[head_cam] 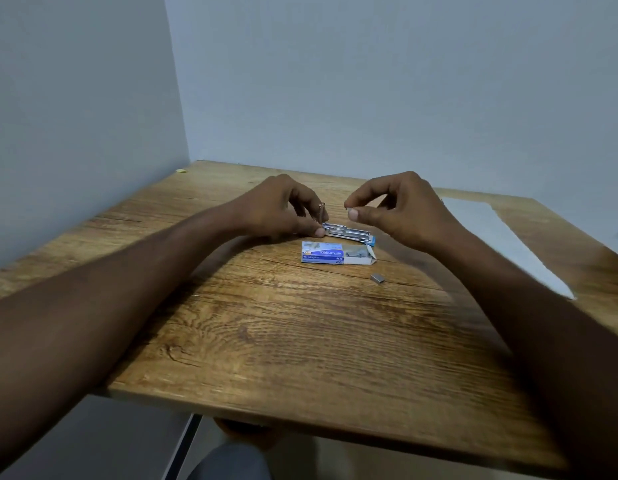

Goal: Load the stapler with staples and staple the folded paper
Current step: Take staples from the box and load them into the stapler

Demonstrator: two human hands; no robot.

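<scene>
A small metal stapler (349,232) with a blue base lies on the wooden table (300,341), its staple channel exposed. My left hand (283,206) grips its left end, and a thin metal part stands upright at my fingertips. My right hand (401,206) hovers just above the stapler's right half, thumb and forefinger pinched together; whether staples sit between them is too small to tell. A blue and white staple box (323,255) lies open in front of the stapler, with staples showing in its tray. A loose strip of staples (378,279) rests to the box's lower right.
The folded white paper (501,237) lies along the table's right side, beyond my right forearm. Grey walls close the corner at the back and left. The table's near edge runs across the bottom, with my knee below it.
</scene>
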